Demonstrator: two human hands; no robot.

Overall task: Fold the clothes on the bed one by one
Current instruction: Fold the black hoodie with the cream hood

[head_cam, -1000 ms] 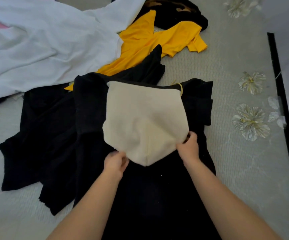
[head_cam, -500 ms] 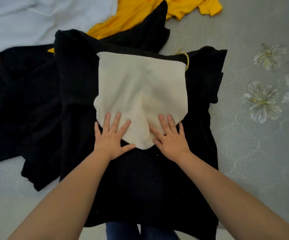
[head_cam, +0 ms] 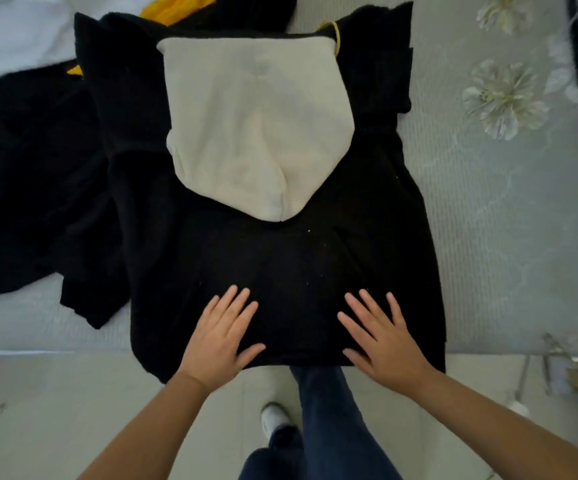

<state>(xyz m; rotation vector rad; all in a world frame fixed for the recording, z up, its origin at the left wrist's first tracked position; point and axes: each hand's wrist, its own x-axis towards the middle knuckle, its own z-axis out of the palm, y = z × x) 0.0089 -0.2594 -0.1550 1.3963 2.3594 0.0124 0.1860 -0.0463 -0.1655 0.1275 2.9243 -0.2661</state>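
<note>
A black hoodie (head_cam: 298,265) lies flat on the bed, its cream hood (head_cam: 256,133) folded down over its back. A yellow drawstring (head_cam: 336,32) shows at the hood's top right corner. My left hand (head_cam: 220,336) and my right hand (head_cam: 383,336) both press flat, fingers spread, on the hoodie's near hem at the bed's edge. A black sleeve (head_cam: 93,265) sticks out to the left.
More black clothing (head_cam: 24,188) lies to the left. A white garment (head_cam: 14,39) and a yellow garment (head_cam: 173,8) lie at the back. The grey bed cover (head_cam: 495,209) has flower prints on the right. My jeans and a white shoe (head_cam: 273,417) show below.
Both hands slid from the tip of the cream hood down the black hoodie to its near hem, staying flat. A second ago they pinched the hood's lower edge.
</note>
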